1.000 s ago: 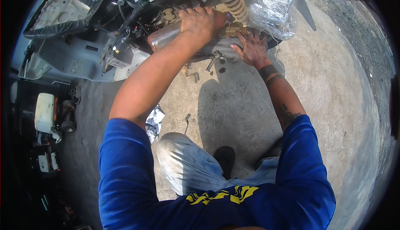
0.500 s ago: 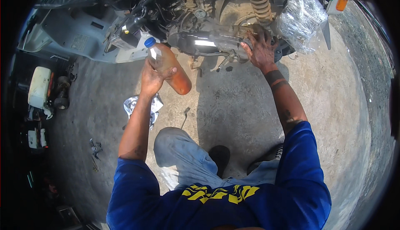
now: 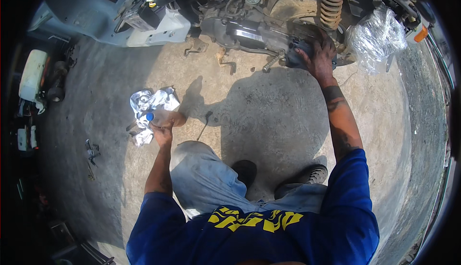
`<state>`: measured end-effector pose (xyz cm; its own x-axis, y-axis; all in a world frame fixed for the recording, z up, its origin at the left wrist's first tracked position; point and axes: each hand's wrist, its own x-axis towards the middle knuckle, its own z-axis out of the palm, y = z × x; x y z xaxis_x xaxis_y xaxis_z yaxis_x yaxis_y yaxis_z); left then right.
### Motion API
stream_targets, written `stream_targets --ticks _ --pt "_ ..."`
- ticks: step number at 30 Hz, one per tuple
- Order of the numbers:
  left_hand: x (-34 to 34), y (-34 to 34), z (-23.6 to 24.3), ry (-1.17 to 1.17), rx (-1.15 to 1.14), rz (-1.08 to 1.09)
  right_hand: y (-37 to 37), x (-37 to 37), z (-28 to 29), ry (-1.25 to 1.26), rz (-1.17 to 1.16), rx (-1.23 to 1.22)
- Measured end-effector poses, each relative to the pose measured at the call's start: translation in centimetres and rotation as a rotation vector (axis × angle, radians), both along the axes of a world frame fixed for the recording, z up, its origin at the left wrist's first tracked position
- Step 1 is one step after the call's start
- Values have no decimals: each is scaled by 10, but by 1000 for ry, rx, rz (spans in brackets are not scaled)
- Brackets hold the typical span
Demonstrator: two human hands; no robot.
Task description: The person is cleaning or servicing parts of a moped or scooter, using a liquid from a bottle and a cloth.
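My left hand [image 3: 162, 134] is closed round a clear plastic bottle [image 3: 165, 117] with a blue cap and some brownish-orange liquid. It holds the bottle tilted low over the floor, beside a crumpled silver-white cloth [image 3: 165, 99]. My right hand [image 3: 321, 61] lies on the rear end of a scooter's engine casing [image 3: 249, 35], thumb and fingers apart; part of the casing beneath it is hidden. A rusty coil spring [image 3: 331, 8] rises just beyond that hand.
A plastic-wrapped bundle [image 3: 377, 37] hangs right of the engine. Grey body panels [image 3: 86, 13] and a black battery-like box [image 3: 142, 19] are at the back left. On the concrete floor lie a thin tool [image 3: 205, 125] near my knee and several small metal tools [image 3: 91, 152] further left.
My left hand has brought the bottle down and left, from near the engine to beside the cloth. My right hand stays on the casing. The view has shifted, so the scooter sits higher.
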<state>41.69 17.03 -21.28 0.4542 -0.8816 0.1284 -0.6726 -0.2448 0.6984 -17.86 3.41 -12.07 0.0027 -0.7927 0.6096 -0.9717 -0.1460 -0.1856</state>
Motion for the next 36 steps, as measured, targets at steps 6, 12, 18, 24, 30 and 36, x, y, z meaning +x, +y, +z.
stream_targets --ticks 6,12,18,24,30,36 --pt "15 15 -29 285 18 85 14 7 21 309 -176 55" --pt "15 59 -67 306 207 197 13 9 33 393 -271 132" --pt "-18 75 -92 -27 283 -114 6 9 54 303 -216 318" --pt "-47 54 -67 -45 460 -82 18 -19 34 209 -218 202" --pt "-1 85 -78 -83 439 -65 42 -34 22 152 -314 308" --pt "-50 46 -64 -253 427 -631 36 -64 20 162 -331 236"
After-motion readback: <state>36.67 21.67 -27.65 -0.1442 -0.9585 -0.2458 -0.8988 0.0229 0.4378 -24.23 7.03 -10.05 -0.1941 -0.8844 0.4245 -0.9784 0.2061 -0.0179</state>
